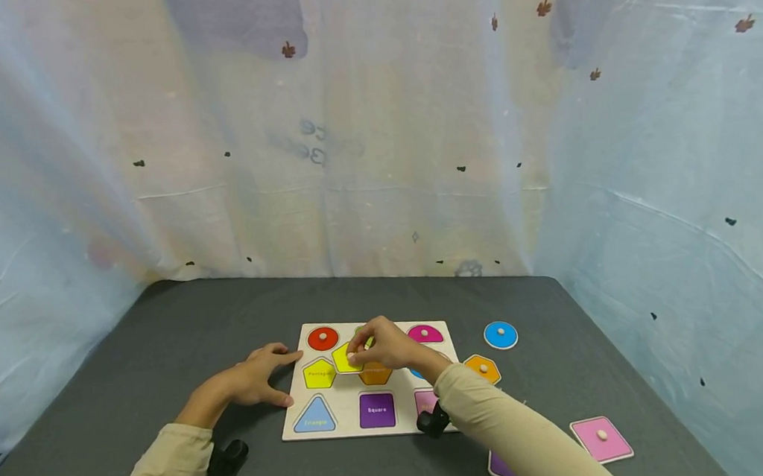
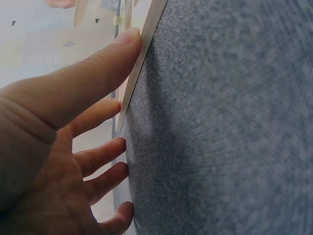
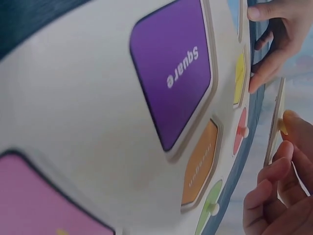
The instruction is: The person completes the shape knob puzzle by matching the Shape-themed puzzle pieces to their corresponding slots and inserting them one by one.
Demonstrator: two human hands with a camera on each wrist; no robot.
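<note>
A pale wooden shape-puzzle board (image 1: 347,414) lies on the dark table. My right hand (image 1: 393,345) pinches the knob of a yellow pentagon piece (image 1: 341,357), tilted and raised over the board. In the right wrist view that pentagon piece (image 3: 275,128) shows edge-on, apart from the board. Left of it is the yellow pentagon recess (image 1: 320,373). My left hand (image 1: 258,378) touches the board's left edge with thumb and forefinger, its fingers spread, as the left wrist view shows. A red circle piece (image 1: 323,338) and a magenta semicircle piece (image 1: 425,333) sit in the board; a green piece is partly hidden.
Right of the board lie a blue round piece (image 1: 500,335), an orange hexagon piece (image 1: 482,368) and a pink piece (image 1: 602,439). My right sleeve partly covers a purple piece (image 1: 503,473). A pale plastic curtain (image 1: 375,156) hangs behind the table.
</note>
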